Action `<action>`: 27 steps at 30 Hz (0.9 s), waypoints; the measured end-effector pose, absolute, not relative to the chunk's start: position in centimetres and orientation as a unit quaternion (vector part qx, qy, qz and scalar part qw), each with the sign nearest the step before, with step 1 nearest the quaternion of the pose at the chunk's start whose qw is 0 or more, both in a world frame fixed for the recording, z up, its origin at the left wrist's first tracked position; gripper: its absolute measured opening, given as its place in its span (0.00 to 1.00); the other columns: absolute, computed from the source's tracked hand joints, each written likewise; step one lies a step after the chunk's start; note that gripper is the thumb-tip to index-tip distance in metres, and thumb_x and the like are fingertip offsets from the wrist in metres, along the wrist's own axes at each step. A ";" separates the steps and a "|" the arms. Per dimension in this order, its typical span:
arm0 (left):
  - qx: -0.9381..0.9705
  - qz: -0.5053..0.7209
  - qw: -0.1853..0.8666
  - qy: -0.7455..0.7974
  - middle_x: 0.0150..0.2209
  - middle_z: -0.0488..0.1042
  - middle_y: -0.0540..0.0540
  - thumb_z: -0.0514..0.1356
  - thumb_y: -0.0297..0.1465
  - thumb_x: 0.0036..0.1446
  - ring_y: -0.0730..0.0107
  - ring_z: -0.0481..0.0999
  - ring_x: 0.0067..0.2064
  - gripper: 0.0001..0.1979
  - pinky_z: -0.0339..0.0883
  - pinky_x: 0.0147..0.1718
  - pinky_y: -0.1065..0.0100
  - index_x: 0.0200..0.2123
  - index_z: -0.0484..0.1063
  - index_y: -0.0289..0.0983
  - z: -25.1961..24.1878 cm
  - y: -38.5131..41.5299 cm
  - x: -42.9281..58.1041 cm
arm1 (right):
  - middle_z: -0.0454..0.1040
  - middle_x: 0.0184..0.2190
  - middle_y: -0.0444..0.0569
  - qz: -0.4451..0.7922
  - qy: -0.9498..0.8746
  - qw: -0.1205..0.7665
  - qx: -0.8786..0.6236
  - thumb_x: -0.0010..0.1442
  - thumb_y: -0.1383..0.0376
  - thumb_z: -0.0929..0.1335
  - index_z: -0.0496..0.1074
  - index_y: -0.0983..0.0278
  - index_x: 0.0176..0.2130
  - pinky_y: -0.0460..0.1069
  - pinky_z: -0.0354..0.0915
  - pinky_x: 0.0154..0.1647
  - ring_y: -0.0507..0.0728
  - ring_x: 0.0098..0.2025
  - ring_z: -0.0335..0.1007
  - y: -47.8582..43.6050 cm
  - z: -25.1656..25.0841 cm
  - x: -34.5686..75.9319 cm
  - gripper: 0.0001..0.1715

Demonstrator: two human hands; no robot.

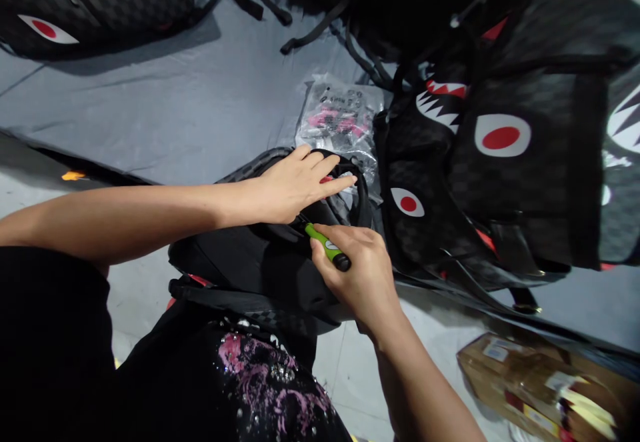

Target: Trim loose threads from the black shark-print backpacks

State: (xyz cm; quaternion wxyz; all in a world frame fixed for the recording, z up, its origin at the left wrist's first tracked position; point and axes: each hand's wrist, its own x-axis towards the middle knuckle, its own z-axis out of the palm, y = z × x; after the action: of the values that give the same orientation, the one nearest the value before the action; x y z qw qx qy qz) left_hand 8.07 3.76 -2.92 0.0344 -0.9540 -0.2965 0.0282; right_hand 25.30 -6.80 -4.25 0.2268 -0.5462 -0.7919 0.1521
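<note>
A black backpack point(255, 262) lies at the table edge, close against my body. My left hand point(303, 182) rests flat on its upper part, palm down with the fingers spread. Just below, my right hand point(357, 269) is closed round a bright green tool with a black end point(325, 242). The tool's thin dark tip points up and left, toward the bag under my left palm; I cannot make out its exact kind or whether the tip touches the fabric. Beyond my left fingers, a clear plastic bag point(337, 112) with pink contents lies on the table.
Black checkered backpacks with shark teeth and red eyes point(530, 189) are piled at the right. Another such backpack point(100, 12) lies at the upper left. Loose straps point(320, 32) trail across the grey table cover point(215, 95). A cardboard box point(520, 382) stands on the floor, lower right.
</note>
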 end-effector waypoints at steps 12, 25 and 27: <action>-0.954 0.051 0.033 -0.293 0.71 0.50 0.32 0.64 0.35 0.57 0.46 0.61 0.66 0.49 0.49 0.63 0.54 0.73 0.39 0.39 -2.5 3.8 8.1 | 0.83 0.39 0.50 0.171 -0.774 0.268 -0.547 0.63 0.64 0.67 0.79 0.63 0.44 0.56 0.66 0.46 0.60 0.39 0.80 -7.1 -4.7 24.9 0.12; -0.896 0.139 -0.030 -0.420 0.74 0.20 0.34 0.73 0.32 0.45 0.32 0.46 0.70 0.75 0.70 0.51 0.45 0.64 0.04 0.49 -0.3 2.0 4.1 | 0.82 0.47 0.48 0.261 -0.715 0.404 -0.507 0.65 0.66 0.68 0.77 0.60 0.49 0.56 0.61 0.50 0.58 0.49 0.78 -7.8 -6.7 20.7 0.13; -0.886 0.164 -0.024 -0.434 0.73 0.18 0.35 0.72 0.29 0.46 0.32 0.50 0.68 0.74 0.71 0.50 0.46 0.64 0.04 0.49 -0.2 1.9 4.6 | 0.82 0.47 0.49 0.258 -0.714 0.408 -0.507 0.65 0.66 0.68 0.77 0.61 0.49 0.56 0.60 0.50 0.59 0.49 0.78 -7.7 -7.1 20.4 0.13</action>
State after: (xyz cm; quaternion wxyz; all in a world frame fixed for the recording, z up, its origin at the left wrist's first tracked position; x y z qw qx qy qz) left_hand 4.58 1.93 -0.17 -0.0238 -0.8856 -0.4339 0.1639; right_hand 20.44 -7.70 -7.11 0.4077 -0.5069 -0.7142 0.2583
